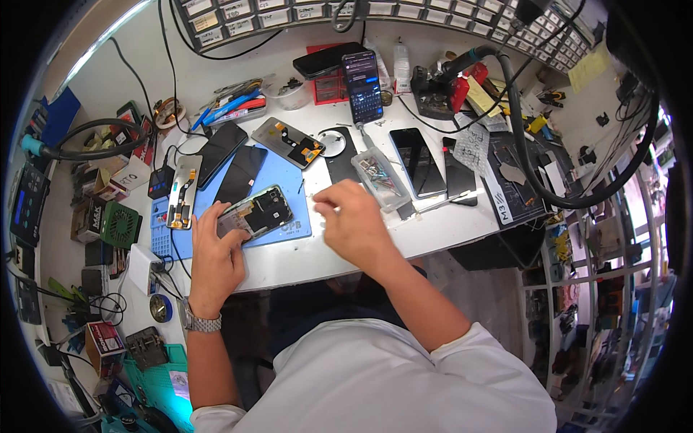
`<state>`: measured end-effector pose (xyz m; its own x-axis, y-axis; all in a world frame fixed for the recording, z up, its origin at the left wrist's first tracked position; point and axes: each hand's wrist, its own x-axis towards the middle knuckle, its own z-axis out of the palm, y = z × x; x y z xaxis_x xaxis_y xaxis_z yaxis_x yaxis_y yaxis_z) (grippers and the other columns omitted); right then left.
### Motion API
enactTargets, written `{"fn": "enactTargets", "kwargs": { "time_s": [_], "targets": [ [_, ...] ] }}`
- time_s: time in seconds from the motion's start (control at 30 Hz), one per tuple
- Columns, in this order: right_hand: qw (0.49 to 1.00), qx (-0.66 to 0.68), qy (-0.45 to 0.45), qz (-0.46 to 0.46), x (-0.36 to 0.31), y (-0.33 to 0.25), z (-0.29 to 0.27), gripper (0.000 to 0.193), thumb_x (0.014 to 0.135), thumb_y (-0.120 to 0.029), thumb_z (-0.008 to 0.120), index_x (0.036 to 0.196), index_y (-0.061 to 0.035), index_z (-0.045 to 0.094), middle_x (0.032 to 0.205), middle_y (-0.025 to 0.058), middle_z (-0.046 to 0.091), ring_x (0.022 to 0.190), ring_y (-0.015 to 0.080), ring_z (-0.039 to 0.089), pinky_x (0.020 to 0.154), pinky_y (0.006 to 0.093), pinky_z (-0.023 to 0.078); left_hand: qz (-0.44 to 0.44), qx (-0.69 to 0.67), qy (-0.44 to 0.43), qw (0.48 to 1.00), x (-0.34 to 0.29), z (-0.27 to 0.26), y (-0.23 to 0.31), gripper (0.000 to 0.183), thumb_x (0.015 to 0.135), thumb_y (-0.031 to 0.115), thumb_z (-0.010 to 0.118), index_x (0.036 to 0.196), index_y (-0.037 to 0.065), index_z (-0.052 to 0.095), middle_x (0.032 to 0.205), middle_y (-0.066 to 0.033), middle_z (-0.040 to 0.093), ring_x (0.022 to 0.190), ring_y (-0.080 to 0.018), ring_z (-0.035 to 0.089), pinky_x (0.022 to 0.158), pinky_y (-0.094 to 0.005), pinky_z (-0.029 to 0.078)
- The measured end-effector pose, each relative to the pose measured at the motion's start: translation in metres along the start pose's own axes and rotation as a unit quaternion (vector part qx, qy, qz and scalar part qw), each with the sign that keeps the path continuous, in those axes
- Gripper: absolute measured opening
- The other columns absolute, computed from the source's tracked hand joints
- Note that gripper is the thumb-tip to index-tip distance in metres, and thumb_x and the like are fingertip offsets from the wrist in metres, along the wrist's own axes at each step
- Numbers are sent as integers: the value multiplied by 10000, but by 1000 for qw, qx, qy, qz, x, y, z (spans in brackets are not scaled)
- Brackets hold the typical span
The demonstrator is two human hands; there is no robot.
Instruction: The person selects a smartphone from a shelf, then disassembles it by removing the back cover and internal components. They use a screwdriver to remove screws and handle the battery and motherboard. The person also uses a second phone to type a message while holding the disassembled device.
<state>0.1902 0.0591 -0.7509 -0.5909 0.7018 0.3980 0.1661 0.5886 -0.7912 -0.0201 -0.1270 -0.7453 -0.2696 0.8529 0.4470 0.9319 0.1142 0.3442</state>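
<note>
blue mat point(289, 169): left hand point(215, 254) steadies opened phone point(254, 213), right hand point(351, 220) seemingly pinched.

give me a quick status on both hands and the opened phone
Left hand steadying the opened phone on the blue mat. Right hand pinched beside it, contents too small to tell. Clear parts tray close by.

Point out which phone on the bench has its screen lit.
The upright phone propped at the back of the bench, glowing with text; the other phones, like the dark one lying flat, have black screens.
</note>
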Motion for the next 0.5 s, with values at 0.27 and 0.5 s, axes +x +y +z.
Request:
{"fn": "enactTargets", "kwargs": {
  "time_s": [0.27, 0.5],
  "targets": [
    [940, -318, 39, 120, -24, 69, -165, 191, 884, 107, 708, 1022, -8, 772, 1047, 188, 694, 979, 393, 698, 857, 466, 553, 35, 35, -10, 999, 1, 4, -2, 277, 761, -109, 703, 965, 62, 780, 1493, -232, 569, 1439, -471, 500, 1193, -560, 419],
    [942, -321, -33, 96, -22, 96, -178, 211, 839, 150, 730, 1003, 20, 759, 1047, 173, 693, 1010, 369, 684, 892, 440, 530, 6, 29, 8, 1000, -7, 7, -3, 285, 759, -115, 709, 963, 73, 777, 1470, -202, 575, 1423, -441, 509, 1128, -543, 443]
  ]
}}
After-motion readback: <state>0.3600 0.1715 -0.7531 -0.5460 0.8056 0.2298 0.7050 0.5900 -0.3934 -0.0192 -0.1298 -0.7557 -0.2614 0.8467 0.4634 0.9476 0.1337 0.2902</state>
